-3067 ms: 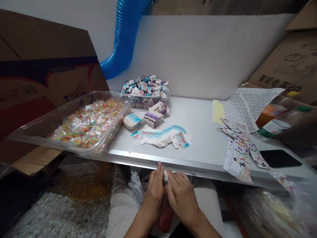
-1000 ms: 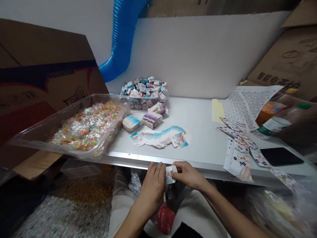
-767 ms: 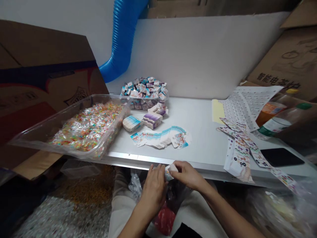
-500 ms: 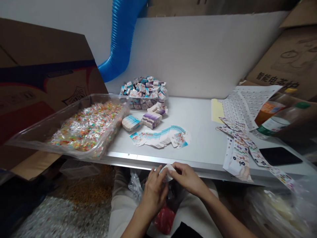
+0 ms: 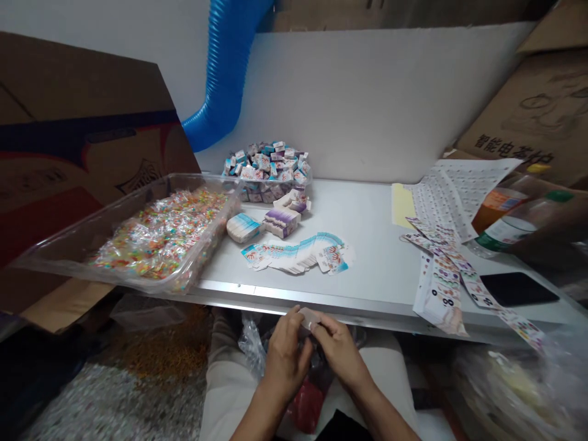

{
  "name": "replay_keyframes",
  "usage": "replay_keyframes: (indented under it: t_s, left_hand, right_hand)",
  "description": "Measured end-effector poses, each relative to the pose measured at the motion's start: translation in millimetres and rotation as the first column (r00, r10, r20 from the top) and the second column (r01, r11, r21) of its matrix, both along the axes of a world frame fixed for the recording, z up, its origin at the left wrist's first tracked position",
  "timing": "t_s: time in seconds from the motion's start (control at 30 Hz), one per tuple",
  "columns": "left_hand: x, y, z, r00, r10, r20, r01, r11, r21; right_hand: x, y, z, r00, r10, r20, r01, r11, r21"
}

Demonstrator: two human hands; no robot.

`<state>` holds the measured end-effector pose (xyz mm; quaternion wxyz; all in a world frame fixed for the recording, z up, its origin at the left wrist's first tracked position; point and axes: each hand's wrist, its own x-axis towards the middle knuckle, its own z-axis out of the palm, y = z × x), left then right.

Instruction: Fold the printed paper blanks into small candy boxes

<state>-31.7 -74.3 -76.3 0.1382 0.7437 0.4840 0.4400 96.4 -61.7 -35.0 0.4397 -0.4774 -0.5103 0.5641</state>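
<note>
Over my lap, just below the table's front edge, my left hand [image 5: 285,352] grips a small whitish cardboard box [image 5: 309,318] from the left side. From the right, the fingers of my right hand [image 5: 337,346] pinch the same box; its printed faces are hidden. Beyond my hands a fanned row of flat blue-and-white printed box blanks [image 5: 294,254] lies on the table. Behind that row are a blue-striped stack of blanks [image 5: 243,227] and a purple-striped stack [image 5: 282,222]. A red bundle [image 5: 307,404] in clear plastic rests on my lap under my hands.
A clear tray [image 5: 188,269] of small bags with colourful bits stands left. Behind it a clear container [image 5: 266,191] is heaped with small printed boxes. At right lie sticker strips [image 5: 444,294], a printed sheet [image 5: 459,190], a black phone [image 5: 519,289] and bottles [image 5: 509,226].
My right hand has drawn lower and turned more upright, its fingers shifting on the small box. The box now appears darker and slightly lower. Things on the table stay put.
</note>
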Motion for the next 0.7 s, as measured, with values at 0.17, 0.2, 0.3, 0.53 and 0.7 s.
replay_keyframes:
  t_s: [0.17, 0.2, 0.3, 0.53, 0.7]
  left_hand:
    - [0.4, -2.4, 1.1, 1.0, 0.002, 0.009, -0.002, 0.999, -0.033]
    - [0.6, -3.0, 0.7, 1.0, 0.013, 0.018, -0.012, 0.999, -0.04]
    - [0.8, -4.1, -2.8, 1.0, 0.023, 0.014, -0.022, 0.999, -0.047]
    - [-3.4, -4.4, -8.0, 0.995, -0.014, -0.097, 0.018, 0.999, 0.048]
    - [-5.2, -6.6, -5.9, 0.991, -0.055, -0.124, 0.057, 0.998, 0.006]
  right_hand:
    - [0.0, -5.6, 6.9, 0.959, -0.032, 0.282, -0.026, 0.979, 0.2]
    - [0.4, -5.6, 6.5, 0.949, -0.038, 0.312, -0.024, 0.981, 0.195]
    - [1.6, -4.9, 4.0, 0.903, -0.072, 0.424, -0.021, 0.978, 0.21]
    - [6.2, -7.5, 8.0, 0.625, -0.196, 0.756, -0.366, 0.781, 0.506]
    - [11.1, -11.6, 6.3, 0.506, -0.28, 0.816, -0.52, 0.655, 0.547]
